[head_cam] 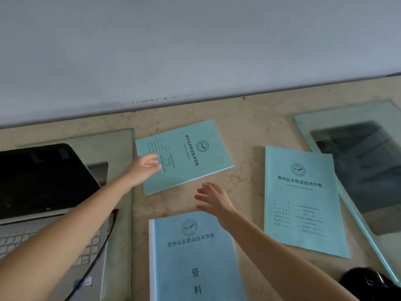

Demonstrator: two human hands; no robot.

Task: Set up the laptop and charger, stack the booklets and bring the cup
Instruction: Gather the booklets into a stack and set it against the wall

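Observation:
Three pale blue-green booklets lie apart on the beige stone desk (247, 131). The far booklet (191, 153) sits turned sideways; my left hand (145, 168) rests open on its left edge. My right hand (214, 200) hovers open with fingers spread, between the far booklet and the near booklet (191, 261). The right booklet (301, 203) lies untouched. An open silver laptop (43, 187) stands at the left with a dark screen, and a black cable (95, 255) runs along its right side. No cup is in view.
A glass pane (121, 148) lies under the laptop, and a second glass pane (358, 161) lies at the right, partly under the right booklet. A black object (368, 283) sits at the bottom right corner. A grey wall backs the desk.

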